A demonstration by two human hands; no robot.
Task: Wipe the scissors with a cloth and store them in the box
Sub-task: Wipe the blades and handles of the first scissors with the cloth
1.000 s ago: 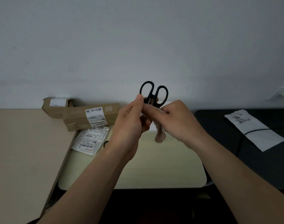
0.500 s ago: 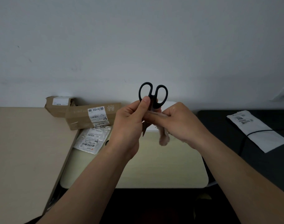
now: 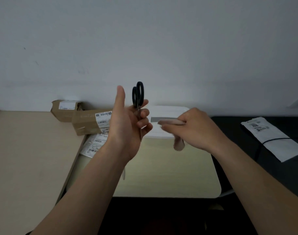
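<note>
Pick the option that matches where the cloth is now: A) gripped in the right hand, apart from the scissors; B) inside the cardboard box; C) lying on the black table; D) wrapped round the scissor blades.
A: the right hand grips the cloth, with a clear gap to the scissors held handles-up by the left hand.

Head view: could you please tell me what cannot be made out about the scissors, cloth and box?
All in the head view.
Scissors: blades hidden behind fingers of the left hand.
Cloth: blurred, mostly bunched inside the right hand.
White box: partly covered by both hands; open or closed unclear.
Parcel labels: too small to read.
</note>
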